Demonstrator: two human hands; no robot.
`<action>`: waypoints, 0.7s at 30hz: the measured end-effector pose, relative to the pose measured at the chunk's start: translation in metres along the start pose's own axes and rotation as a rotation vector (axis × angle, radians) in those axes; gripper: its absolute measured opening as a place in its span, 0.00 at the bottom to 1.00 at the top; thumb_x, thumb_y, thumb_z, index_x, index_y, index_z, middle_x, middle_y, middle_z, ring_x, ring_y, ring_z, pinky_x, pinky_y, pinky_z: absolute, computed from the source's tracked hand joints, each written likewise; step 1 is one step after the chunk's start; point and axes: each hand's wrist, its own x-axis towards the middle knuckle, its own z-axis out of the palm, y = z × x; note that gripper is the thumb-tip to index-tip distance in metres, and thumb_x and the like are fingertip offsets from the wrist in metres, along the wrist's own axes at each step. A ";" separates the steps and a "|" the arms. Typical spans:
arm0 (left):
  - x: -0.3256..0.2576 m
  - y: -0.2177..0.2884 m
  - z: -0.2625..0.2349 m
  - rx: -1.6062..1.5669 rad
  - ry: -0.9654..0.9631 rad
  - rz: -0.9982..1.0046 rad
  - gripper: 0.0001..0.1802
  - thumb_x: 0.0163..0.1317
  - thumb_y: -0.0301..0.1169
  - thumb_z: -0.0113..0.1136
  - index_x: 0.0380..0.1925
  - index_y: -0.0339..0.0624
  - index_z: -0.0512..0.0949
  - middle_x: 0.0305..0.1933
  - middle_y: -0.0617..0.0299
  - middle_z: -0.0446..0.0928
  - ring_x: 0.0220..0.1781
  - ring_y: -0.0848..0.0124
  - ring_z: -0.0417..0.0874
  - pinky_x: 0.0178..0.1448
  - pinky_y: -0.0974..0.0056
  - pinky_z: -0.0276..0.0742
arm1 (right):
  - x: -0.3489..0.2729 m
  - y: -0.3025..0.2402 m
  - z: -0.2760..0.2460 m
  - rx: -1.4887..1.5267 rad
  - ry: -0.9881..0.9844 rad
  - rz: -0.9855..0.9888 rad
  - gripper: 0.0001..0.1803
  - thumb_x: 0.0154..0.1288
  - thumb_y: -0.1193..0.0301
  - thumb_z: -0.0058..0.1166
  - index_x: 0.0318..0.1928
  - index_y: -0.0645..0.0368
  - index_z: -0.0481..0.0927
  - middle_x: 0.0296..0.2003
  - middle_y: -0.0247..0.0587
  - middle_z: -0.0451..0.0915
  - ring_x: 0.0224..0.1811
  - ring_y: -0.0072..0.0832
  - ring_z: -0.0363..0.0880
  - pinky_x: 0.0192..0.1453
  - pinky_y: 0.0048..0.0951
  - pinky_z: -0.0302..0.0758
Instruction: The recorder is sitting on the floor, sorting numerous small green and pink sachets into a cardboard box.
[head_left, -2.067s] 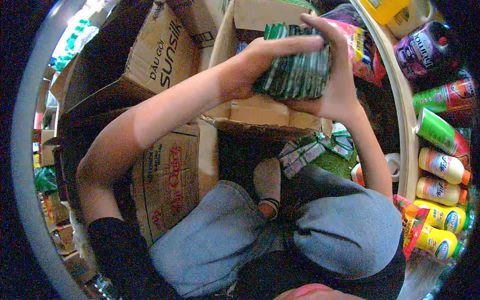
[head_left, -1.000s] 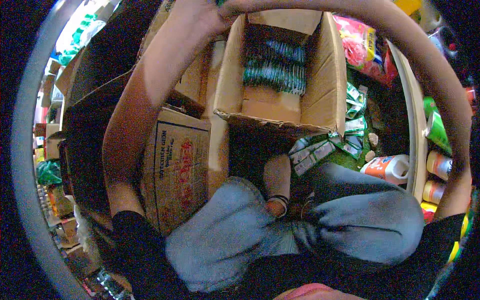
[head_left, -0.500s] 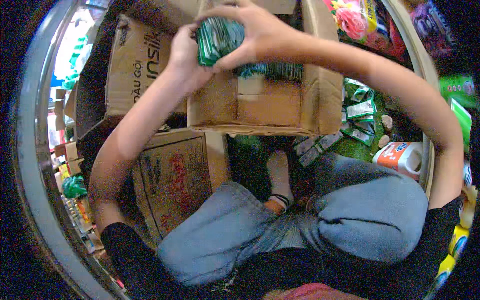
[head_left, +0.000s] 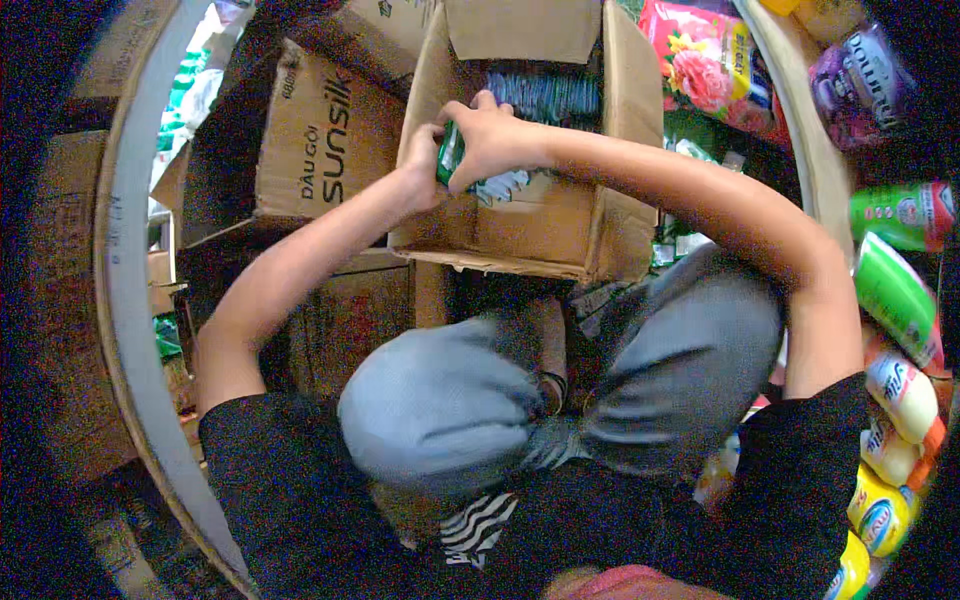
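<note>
An open cardboard box stands in front of my knees, its flaps up. At its left inside, my left hand and my right hand both grip a stack of green sachets. My right fingers curve over the stack, and my left hand presses on its left side. Much of the stack is hidden behind the fingers. Farther back in the box stands a tight row of sachets. Several green and white sachets show just below my right hand.
A second cardboard box leans at the left, with another carton below it. A pink flower-printed pack lies at the back right. Green packs and bottles line the right side. A pale rail curves along the left.
Both hands have brought the sachet stack down from above the box's left edge into the box. My knees have shifted, and the whole view has moved slightly.
</note>
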 end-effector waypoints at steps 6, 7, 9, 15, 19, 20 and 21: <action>0.022 -0.025 -0.001 -0.116 -0.001 0.070 0.29 0.55 0.48 0.26 0.46 0.40 0.66 0.41 0.52 0.73 0.42 0.60 0.74 0.44 0.57 0.71 | 0.020 0.021 0.017 0.241 -0.062 0.002 0.57 0.19 0.59 0.68 0.57 0.45 0.52 0.51 0.63 0.51 0.52 0.58 0.58 0.56 0.40 0.61; 0.017 -0.031 -0.002 -0.152 0.007 0.081 0.30 0.55 0.48 0.25 0.48 0.39 0.65 0.41 0.52 0.72 0.42 0.61 0.74 0.44 0.57 0.71 | 0.020 0.021 0.020 0.243 -0.054 -0.004 0.55 0.25 0.56 0.65 0.59 0.46 0.50 0.55 0.65 0.47 0.54 0.58 0.56 0.58 0.39 0.59; 0.060 -0.053 -0.009 -0.029 -0.130 0.119 0.30 0.56 0.51 0.27 0.45 0.41 0.68 0.38 0.54 0.74 0.40 0.63 0.75 0.43 0.58 0.72 | 0.030 0.052 0.039 0.601 0.031 0.188 0.53 0.32 0.52 0.59 0.61 0.46 0.47 0.59 0.63 0.40 0.57 0.57 0.53 0.58 0.40 0.58; 0.038 -0.038 -0.011 -0.206 -0.218 0.153 0.26 0.51 0.54 0.49 0.38 0.44 0.72 0.33 0.61 0.75 0.32 0.69 0.76 0.36 0.62 0.73 | 0.038 0.035 0.060 0.775 0.449 0.796 0.37 0.41 0.51 0.55 0.43 0.74 0.69 0.45 0.63 0.68 0.49 0.48 0.68 0.53 0.37 0.64; 0.046 -0.050 -0.026 0.058 -0.153 0.143 0.37 0.40 0.58 0.60 0.42 0.40 0.70 0.39 0.57 0.74 0.38 0.66 0.76 0.42 0.56 0.71 | 0.061 0.080 0.123 1.371 0.207 0.746 0.37 0.47 0.48 0.50 0.46 0.71 0.69 0.52 0.53 0.65 0.55 0.40 0.62 0.56 0.39 0.60; 0.034 -0.043 -0.023 0.315 -0.070 0.065 0.41 0.38 0.60 0.60 0.44 0.38 0.69 0.41 0.54 0.73 0.41 0.63 0.75 0.43 0.54 0.70 | 0.062 0.085 0.137 1.319 0.063 0.740 0.36 0.51 0.46 0.43 0.48 0.68 0.68 0.53 0.51 0.64 0.57 0.38 0.60 0.57 0.39 0.59; 0.029 -0.041 -0.019 0.571 0.011 -0.016 0.45 0.36 0.61 0.60 0.46 0.35 0.68 0.44 0.52 0.72 0.44 0.61 0.73 0.44 0.52 0.70 | 0.062 0.093 0.149 1.263 -0.076 0.735 0.36 0.55 0.44 0.36 0.50 0.66 0.67 0.54 0.50 0.63 0.58 0.35 0.58 0.57 0.40 0.58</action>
